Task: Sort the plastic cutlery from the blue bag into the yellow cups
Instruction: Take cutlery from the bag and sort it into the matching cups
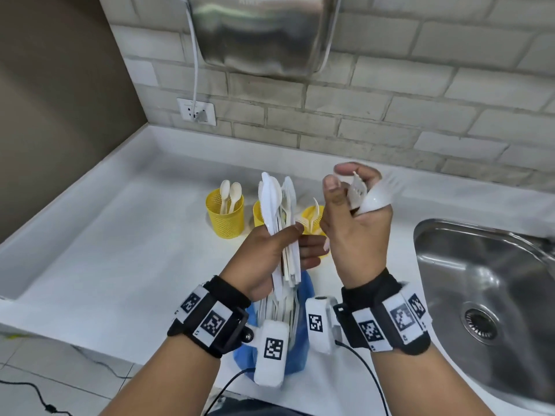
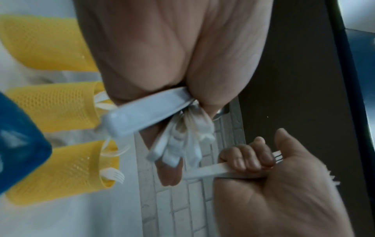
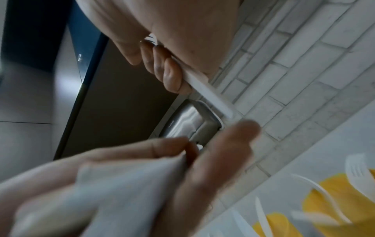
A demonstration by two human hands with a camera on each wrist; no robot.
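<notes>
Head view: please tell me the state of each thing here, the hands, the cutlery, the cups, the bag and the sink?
Left hand: grips a bundle of cutlery, upright.
Right hand: curled round forks.
Left cup: upright, holds two spoons.
Middle cup: mostly hidden behind the bundle.
Right cup: upright, holds forks.
Blue bag: open, cutlery inside.
Sink: no water visible.

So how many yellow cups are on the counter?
3, in a row near the wall: the left cup holds spoons, the middle cup is mostly hidden behind the cutlery bundle, and the right cup holds forks.
</notes>
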